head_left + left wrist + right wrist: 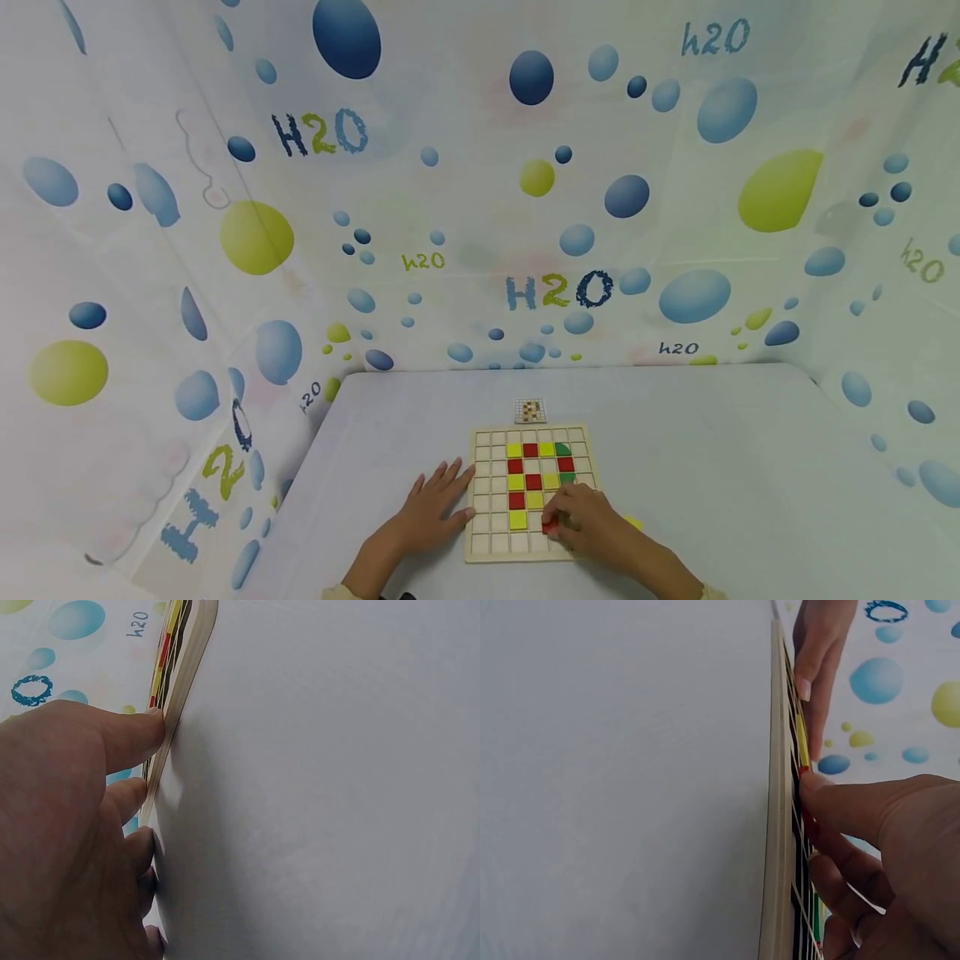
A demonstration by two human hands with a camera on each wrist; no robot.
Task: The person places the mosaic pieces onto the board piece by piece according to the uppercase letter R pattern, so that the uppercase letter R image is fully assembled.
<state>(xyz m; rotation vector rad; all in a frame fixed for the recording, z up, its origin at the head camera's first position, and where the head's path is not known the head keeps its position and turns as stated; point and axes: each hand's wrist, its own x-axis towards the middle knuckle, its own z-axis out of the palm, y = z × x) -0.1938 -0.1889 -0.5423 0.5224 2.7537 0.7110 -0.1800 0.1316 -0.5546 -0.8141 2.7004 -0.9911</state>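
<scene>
A wooden grid board lies on the white table, with red, yellow and green square tiles set in its cells. My right hand curls over the board's lower right part and pinches a red tile at a cell there. My left hand lies flat on the table with straight fingers touching the board's left edge. In the right wrist view the board shows edge-on, with my thumb pressing the red tile down.
A small pattern card lies just beyond the board. A yellow tile peeks out on the table right of my right hand. Bubble-printed curtains wall in the table on three sides.
</scene>
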